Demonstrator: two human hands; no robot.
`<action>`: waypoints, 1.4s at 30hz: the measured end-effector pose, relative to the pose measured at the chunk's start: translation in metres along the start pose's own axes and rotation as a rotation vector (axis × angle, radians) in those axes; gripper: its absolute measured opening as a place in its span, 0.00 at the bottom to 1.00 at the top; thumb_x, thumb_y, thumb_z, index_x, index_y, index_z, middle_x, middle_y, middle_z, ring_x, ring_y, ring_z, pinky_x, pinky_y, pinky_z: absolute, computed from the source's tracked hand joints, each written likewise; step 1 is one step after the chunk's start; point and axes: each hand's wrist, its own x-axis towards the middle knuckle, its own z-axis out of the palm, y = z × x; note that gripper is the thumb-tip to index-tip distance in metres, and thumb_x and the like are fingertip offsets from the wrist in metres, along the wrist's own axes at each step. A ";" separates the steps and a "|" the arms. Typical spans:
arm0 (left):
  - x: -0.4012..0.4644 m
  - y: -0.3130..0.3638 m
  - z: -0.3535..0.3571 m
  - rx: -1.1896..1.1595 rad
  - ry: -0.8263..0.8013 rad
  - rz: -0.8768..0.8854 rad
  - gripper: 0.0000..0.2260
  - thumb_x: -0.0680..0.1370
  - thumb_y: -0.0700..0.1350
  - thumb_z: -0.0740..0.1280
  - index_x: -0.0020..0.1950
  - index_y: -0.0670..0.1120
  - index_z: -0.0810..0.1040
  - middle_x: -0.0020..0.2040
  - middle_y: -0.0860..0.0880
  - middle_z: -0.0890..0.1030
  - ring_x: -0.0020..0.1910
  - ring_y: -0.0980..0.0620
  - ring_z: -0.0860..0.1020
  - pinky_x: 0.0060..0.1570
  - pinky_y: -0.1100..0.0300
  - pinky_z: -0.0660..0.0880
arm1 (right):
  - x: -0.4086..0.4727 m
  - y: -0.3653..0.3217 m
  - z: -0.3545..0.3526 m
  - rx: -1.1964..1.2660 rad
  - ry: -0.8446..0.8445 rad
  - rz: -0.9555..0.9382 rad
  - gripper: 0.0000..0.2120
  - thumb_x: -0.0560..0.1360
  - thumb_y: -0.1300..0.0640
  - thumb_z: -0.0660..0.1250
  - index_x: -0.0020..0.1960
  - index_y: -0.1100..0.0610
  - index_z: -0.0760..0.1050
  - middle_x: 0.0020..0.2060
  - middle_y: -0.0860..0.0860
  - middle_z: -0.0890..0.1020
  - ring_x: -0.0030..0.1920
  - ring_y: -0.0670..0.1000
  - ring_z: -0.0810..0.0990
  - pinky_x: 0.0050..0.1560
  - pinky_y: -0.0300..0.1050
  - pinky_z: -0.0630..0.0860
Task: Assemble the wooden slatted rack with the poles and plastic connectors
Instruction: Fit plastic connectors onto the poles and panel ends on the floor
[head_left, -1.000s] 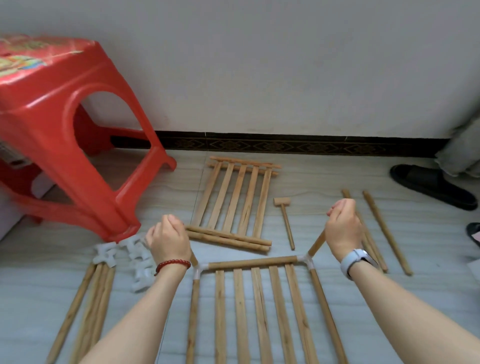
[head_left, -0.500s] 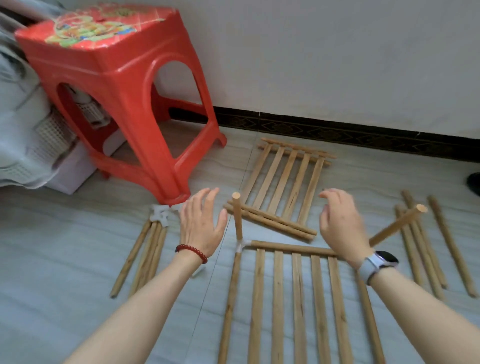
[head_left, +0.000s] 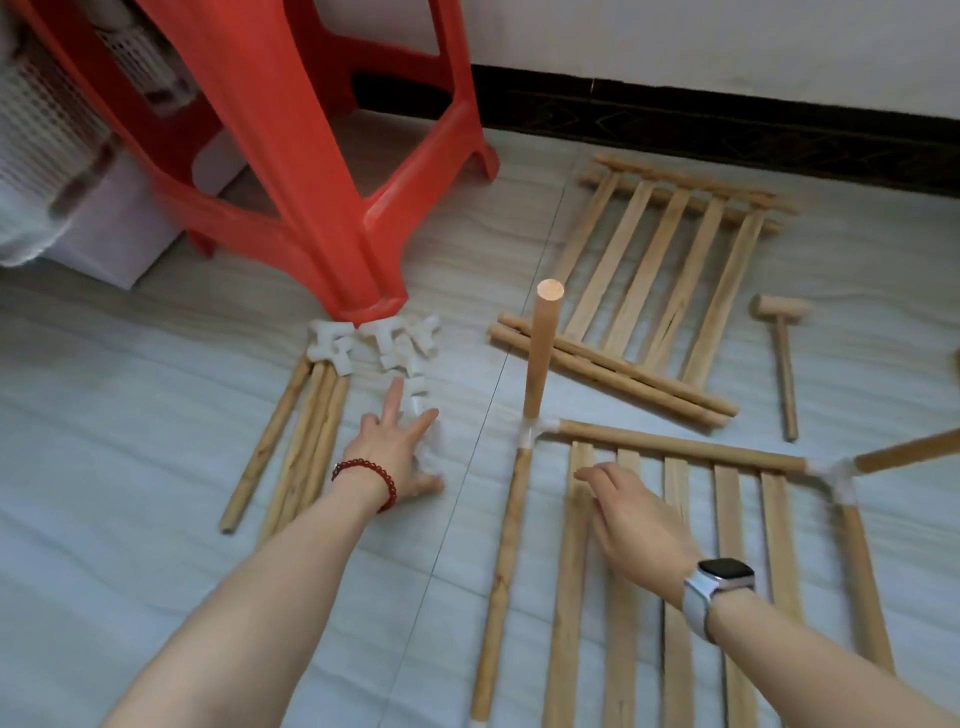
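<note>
A slatted wooden panel (head_left: 675, 571) lies on the floor in front of me, framed by poles joined with white plastic corner connectors (head_left: 532, 431). One pole (head_left: 540, 353) stands upright in the left corner connector. Another pole (head_left: 914, 449) leans out of the right corner connector (head_left: 836, 475). My left hand (head_left: 400, 447) reaches with spread fingers over the pile of loose white connectors (head_left: 384, 343), touching the nearest ones. My right hand (head_left: 634, 514) hovers open over the panel's left slats. A second slatted panel (head_left: 660, 280) lies farther back.
A red plastic stool (head_left: 291, 156) stands at the back left, its leg beside the connectors. Several spare poles (head_left: 301, 447) lie left of my left hand. A small wooden mallet (head_left: 782, 353) lies to the right. Dark skirting runs along the wall.
Both hands let go of the upright poles. My left hand moved left and down onto the connector pile; my right hand dropped over the slats. The view turned left and down.
</note>
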 end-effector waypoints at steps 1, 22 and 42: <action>0.002 0.004 0.003 -0.025 0.030 0.016 0.33 0.70 0.60 0.68 0.71 0.58 0.59 0.75 0.50 0.33 0.67 0.41 0.60 0.56 0.52 0.70 | 0.000 0.001 0.002 0.016 0.014 0.002 0.20 0.78 0.61 0.55 0.70 0.55 0.63 0.65 0.51 0.68 0.65 0.52 0.68 0.55 0.45 0.70; -0.049 0.068 -0.014 -1.350 -0.002 0.052 0.13 0.75 0.36 0.66 0.49 0.54 0.77 0.46 0.49 0.73 0.33 0.56 0.76 0.25 0.62 0.71 | -0.016 -0.031 0.002 0.669 0.159 0.024 0.18 0.78 0.59 0.59 0.67 0.50 0.66 0.57 0.44 0.71 0.50 0.40 0.73 0.50 0.38 0.74; -0.264 0.092 -0.143 -1.894 -0.387 0.107 0.05 0.74 0.43 0.66 0.47 0.43 0.78 0.40 0.43 0.78 0.32 0.49 0.76 0.30 0.61 0.76 | -0.131 -0.134 -0.177 1.051 0.210 0.168 0.04 0.76 0.58 0.63 0.50 0.55 0.74 0.47 0.55 0.76 0.42 0.50 0.77 0.39 0.40 0.78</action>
